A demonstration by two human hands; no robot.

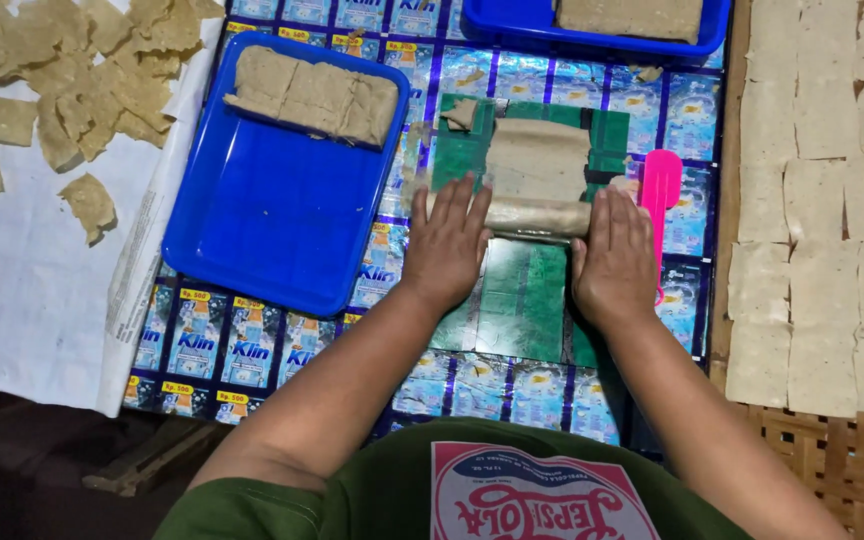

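My left hand [447,245] and my right hand [614,260] lie palm down, fingers flat, on the two ends of a clear roller [535,217] coated in beige dough. The roller lies across a green plastic sheet [522,300]. A flattened strip of beige dough [537,158] stretches away from the roller on the far half of that sheet. A pink plastic scraper [661,190] lies just right of my right hand.
A blue tray [272,240] at left holds dough slabs [314,97] at its far end. Another blue tray [512,25] sits at the top. Flat dough sheets [822,200] cover a woven mat at right. Torn dough scraps [72,80] lie on white cloth at left.
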